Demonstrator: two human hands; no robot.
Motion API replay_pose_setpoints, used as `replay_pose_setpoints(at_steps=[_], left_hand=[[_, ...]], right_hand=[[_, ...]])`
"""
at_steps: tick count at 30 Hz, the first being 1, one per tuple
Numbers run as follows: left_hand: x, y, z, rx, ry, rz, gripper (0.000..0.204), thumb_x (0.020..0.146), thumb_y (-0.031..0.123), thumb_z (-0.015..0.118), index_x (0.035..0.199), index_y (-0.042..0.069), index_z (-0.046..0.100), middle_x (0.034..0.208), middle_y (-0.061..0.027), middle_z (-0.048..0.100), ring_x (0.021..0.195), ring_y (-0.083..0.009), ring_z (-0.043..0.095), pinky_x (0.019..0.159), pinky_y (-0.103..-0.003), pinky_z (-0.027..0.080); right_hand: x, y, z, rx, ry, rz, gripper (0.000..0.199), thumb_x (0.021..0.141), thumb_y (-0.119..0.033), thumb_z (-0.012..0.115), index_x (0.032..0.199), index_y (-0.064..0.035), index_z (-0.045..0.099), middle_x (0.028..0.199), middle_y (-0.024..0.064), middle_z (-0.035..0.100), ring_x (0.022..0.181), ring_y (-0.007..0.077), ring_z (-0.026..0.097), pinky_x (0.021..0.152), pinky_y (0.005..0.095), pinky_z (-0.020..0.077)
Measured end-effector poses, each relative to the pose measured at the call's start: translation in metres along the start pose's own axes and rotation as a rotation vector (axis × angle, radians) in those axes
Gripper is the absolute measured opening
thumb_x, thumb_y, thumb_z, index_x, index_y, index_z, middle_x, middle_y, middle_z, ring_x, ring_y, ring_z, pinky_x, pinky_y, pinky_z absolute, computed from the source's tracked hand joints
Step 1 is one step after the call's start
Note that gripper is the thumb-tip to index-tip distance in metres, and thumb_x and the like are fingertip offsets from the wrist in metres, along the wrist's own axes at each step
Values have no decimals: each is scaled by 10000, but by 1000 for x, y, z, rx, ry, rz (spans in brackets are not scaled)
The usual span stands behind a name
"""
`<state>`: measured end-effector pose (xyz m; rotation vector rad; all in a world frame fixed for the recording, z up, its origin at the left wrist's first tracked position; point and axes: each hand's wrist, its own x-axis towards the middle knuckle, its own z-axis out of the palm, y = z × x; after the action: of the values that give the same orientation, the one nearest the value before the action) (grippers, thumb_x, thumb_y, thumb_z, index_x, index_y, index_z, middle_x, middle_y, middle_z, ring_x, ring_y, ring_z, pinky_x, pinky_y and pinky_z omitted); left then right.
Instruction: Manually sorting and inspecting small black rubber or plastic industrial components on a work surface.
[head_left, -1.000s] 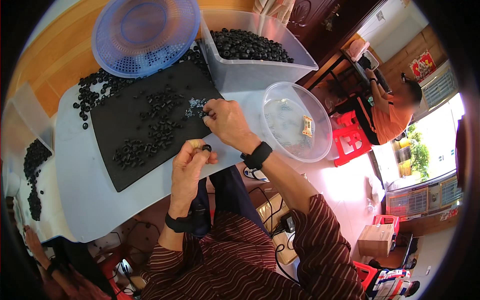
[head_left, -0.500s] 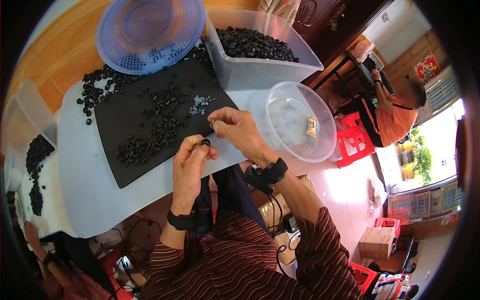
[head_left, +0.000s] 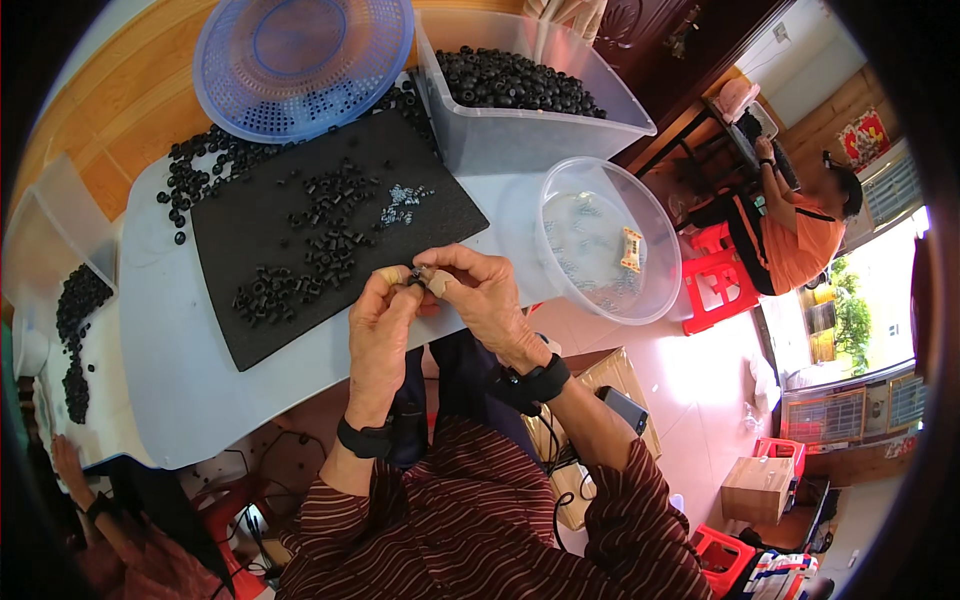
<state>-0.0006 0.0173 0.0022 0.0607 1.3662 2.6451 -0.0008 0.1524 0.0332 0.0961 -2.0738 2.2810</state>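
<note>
My left hand (head_left: pixel 378 330) is closed, pinching a small black plastic part (head_left: pixel 416 281) between thumb and fingertips at the table's near edge. My right hand (head_left: pixel 490 305) meets it there, its thumb and forefinger pressed together on something tiny and pale at the part's top, too small to name. Tape wraps a finger on each hand. Just beyond them lies a black mat (head_left: pixel 226 262). Loose black cylindrical parts (head_left: pixel 330 250) are spread over it in piles. A small heap of silvery pieces (head_left: pixel 402 204) sits near the mat's right side.
A clear bin of black parts (head_left: pixel 540 150) and a blue colander (head_left: pixel 300 60) stand at the back. Right of the mat is a clear round tub (head_left: pixel 655 290) with silvery pieces and a wrapped packet. Co-workers sit at far right (head_left: pixel 795 235) and lower left (head_left: pixel 75 475).
My right hand has come down and left from over the mat's edge to meet my left hand. Its fingertips now touch the black part. The left hand has barely moved.
</note>
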Motion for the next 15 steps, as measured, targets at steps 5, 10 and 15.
replay_pose_setpoints(at_steps=[5,10,15], left_hand=[[0,1,2,23,-5,5,141,915,33,552,1044,-1,599,843,26,588,742,-26,493,690,-182,412],[0,-1,0,39,3,18,138,911,26,558,1039,-5,598,823,40,558,734,-25,481,692,-184,409],[2,-4,-2,41,-33,50,143,915,29,557,1049,-8,589,824,32,558,751,-36,513,707,-195,428]], right_hand=[[-1,4,-3,4,4,-11,180,884,21,582,1038,24,676,894,29,671,811,70,588,746,225,494],[-1,-3,-4,-155,-34,-57,198,886,21,554,1040,24,678,884,27,666,813,75,587,758,223,484],[-2,4,-8,-228,-84,-150,186,931,-41,553,1061,8,676,875,23,651,812,71,569,753,221,469]])
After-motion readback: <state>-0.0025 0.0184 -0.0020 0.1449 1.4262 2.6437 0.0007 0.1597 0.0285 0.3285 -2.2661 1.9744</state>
